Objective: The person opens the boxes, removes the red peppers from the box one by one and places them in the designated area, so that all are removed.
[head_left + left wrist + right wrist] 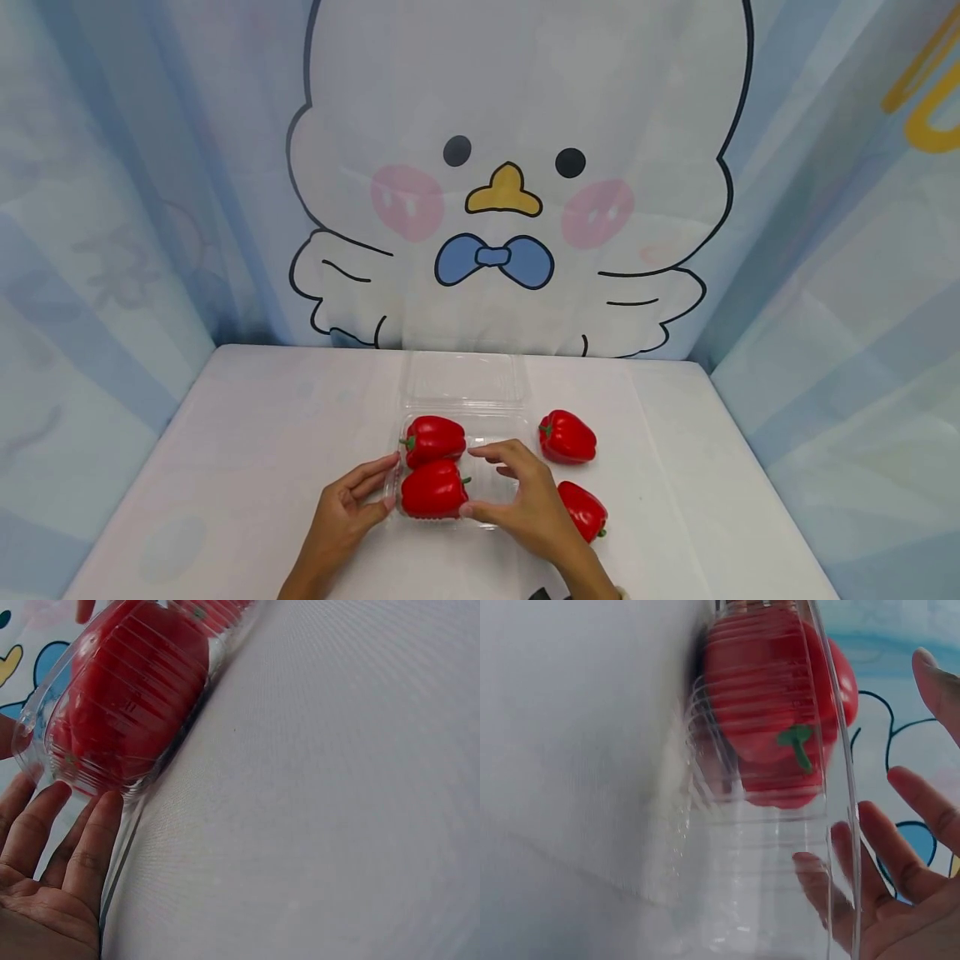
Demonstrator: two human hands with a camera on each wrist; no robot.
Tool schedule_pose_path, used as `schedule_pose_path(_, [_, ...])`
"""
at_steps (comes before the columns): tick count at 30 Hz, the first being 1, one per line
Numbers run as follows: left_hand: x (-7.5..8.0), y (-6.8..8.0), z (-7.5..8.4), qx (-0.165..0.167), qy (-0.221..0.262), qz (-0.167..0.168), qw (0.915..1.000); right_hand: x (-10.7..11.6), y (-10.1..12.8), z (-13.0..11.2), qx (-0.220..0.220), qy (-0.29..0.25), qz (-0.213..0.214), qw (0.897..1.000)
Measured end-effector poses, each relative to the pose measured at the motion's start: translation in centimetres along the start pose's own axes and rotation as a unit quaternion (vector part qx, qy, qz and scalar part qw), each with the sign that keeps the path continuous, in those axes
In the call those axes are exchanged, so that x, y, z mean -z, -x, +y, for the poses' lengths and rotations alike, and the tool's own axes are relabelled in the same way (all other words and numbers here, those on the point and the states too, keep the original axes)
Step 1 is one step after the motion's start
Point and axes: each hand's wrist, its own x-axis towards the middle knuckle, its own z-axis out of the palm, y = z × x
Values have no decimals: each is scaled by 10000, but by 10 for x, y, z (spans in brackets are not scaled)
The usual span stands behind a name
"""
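A clear plastic clamshell box [491, 421] lies on the table with its lid [465, 379] folded back, away from me. In its left half are two red bell peppers, a far one [435, 440] and a near one [432, 490], with green stems. My left hand [341, 508] touches the box's left end, its fingers [94, 847] straight against the ribbed wall. Over the right half my right hand [525, 500] is spread, thumb tip beside the near pepper and fingertips by the far one. Nothing is between its fingers [907, 862] in the right wrist view.
Two more red bell peppers lie on the white table [675, 500] right of the box, one farther back [567, 437] and one [582, 510] partly hidden by my right hand. A curtain [510, 83] with a cartoon bird hangs behind the table.
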Motion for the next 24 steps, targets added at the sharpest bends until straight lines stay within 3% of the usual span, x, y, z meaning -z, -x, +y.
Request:
schedule_pose_path(18, [-1,0,-1,106,-16,79,9999,-23,-11,-4,-153,346,-388,9985])
schedule_pose_path(24, [0,0,1,129,7,48,9999,-27,-17,-7,1,337,-588,9977])
